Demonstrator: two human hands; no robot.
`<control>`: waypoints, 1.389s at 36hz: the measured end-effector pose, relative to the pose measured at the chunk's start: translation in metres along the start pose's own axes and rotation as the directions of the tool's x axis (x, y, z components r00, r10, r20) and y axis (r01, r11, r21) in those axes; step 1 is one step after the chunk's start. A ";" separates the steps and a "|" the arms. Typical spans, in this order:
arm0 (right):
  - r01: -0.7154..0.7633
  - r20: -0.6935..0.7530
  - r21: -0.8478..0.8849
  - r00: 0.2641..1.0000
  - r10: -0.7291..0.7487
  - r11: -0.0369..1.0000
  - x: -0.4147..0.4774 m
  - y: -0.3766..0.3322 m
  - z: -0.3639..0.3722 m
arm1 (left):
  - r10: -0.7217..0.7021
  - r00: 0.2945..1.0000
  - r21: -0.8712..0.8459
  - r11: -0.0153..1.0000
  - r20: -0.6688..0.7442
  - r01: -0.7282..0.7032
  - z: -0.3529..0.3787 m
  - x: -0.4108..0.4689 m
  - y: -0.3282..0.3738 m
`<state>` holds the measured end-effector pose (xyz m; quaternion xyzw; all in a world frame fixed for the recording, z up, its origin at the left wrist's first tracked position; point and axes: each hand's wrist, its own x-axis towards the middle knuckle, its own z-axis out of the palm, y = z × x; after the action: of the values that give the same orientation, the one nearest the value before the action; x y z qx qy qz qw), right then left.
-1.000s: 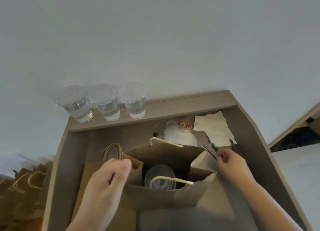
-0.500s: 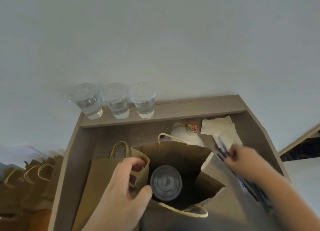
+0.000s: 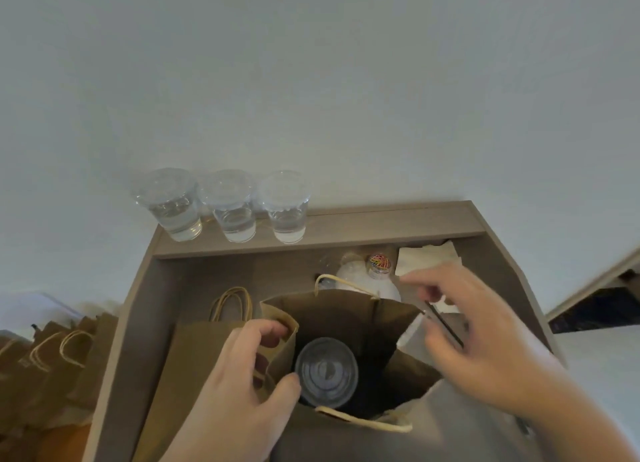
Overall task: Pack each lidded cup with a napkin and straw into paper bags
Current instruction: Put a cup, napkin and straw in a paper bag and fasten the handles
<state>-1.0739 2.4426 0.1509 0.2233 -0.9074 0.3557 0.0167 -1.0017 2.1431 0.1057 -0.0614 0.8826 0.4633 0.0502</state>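
An open brown paper bag (image 3: 346,312) stands on the desk with a lidded clear cup (image 3: 325,369) inside it. My left hand (image 3: 242,385) grips the bag's left rim, thumb inside the opening. My right hand (image 3: 485,337) pinches a thin dark straw (image 3: 445,324) just above the bag's right rim. Three lidded cups (image 3: 230,207) with water stand in a row on the back ledge. White napkins (image 3: 427,259) lie at the back right, partly behind my right hand.
A flat paper bag (image 3: 197,350) with handles lies left of the open one. Several filled bags (image 3: 52,361) stand off the desk to the left. A small jar of coloured clips (image 3: 379,264) and a white round object (image 3: 367,285) sit behind the bag. The desk (image 3: 398,219) has raised side walls.
My right hand lifted from the straw pile at the right and came left over the bag's rim with a straw. My left hand kept its hold on the bag's left rim.
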 end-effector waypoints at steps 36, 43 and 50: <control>-0.444 -0.236 -0.159 0.885 0.402 0.882 0.130 0.255 0.083 | -0.090 0.987 0.027 0.995 -0.131 0.095 0.021 -0.025 0.006; -0.320 -0.450 0.070 0.835 0.316 0.945 0.049 0.178 0.052 | -0.082 0.992 0.008 0.996 -0.098 0.083 0.018 -0.020 0.008; 0.184 -0.487 0.708 0.827 0.282 0.682 0.023 0.050 -0.013 | -0.092 0.994 -0.033 0.995 -0.052 0.091 0.012 -0.013 0.005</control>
<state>-1.1171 2.4743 0.1332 0.0707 -0.6487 0.7357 0.1815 -0.9898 2.1565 0.1052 -0.1148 0.8726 0.4723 0.0469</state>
